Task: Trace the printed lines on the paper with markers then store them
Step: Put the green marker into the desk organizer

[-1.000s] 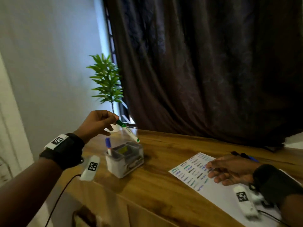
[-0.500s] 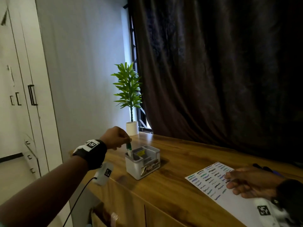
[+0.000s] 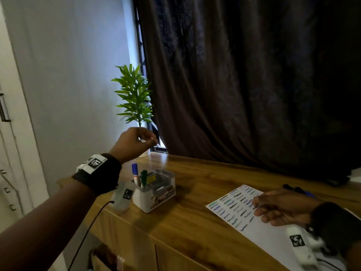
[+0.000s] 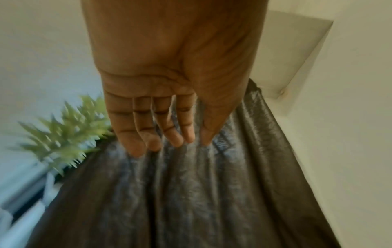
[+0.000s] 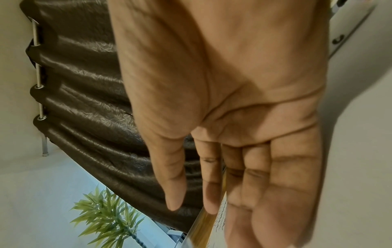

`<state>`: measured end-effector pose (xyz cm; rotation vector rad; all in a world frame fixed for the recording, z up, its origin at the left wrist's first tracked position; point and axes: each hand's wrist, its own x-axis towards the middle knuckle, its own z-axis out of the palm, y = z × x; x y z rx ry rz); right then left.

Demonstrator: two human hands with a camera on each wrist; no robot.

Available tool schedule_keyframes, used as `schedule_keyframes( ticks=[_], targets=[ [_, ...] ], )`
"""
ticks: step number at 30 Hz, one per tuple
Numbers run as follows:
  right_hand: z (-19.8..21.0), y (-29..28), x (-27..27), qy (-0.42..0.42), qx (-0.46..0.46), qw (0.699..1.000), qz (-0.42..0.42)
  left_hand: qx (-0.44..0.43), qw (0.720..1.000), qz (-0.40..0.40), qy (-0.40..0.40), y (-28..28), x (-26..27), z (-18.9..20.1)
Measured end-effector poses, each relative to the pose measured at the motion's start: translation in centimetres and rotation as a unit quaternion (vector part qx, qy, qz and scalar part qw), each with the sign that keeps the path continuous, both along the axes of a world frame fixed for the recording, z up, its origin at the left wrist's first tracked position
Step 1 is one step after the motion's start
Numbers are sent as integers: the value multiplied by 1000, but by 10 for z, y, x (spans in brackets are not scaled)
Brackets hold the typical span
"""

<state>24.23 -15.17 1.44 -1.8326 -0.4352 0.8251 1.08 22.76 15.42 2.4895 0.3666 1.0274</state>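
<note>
Two slim, light, rigid markers, a green-capped marker (image 3: 144, 178) and a blue-capped one (image 3: 134, 171), are stood in the white plastic organiser (image 3: 154, 194) near the wooden tabletop's (image 3: 195, 222) left edge; each is best pinched at the cap. The left hand (image 3: 134, 142) is raised empty, fingers relaxed. The right hand (image 3: 281, 207) is laid loosely on the printed paper sheet (image 3: 234, 210), nothing held.

Green marker (image 3: 144, 178) upright in organizer (image 3: 154, 194); left hand (image 3: 134, 142) empty above; right hand (image 3: 281, 207) on paper (image 3: 234, 208).

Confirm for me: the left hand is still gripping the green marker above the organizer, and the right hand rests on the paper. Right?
Not quite. The left hand is empty above the organizer; the green marker already stands in it, as the head view shows. The right hand does rest on the paper.
</note>
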Motion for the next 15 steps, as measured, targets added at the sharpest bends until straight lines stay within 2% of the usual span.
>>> schedule_keyframes(
  ticks=[2, 4, 7, 11, 15],
  targets=[
    [2, -1, -2, -2, -3, 1000, 2, -66, 993, -100, -7, -37, 23, -5],
    [4, -1, -7, -5, -3, 1000, -3, -134, 973, -188, 10, -75, 52, -20],
    [5, -1, -10, -7, 1, 1000, -7, -205, 938, -275, 50, -117, 102, -54],
    [7, -1, -12, -9, 2, 1000, -4, -309, 889, -327, 88, -153, 154, -91],
    [6, 0, -9, -4, 3, 1000, 3, -451, 813, -351, 108, -172, 187, -108]
  ],
)
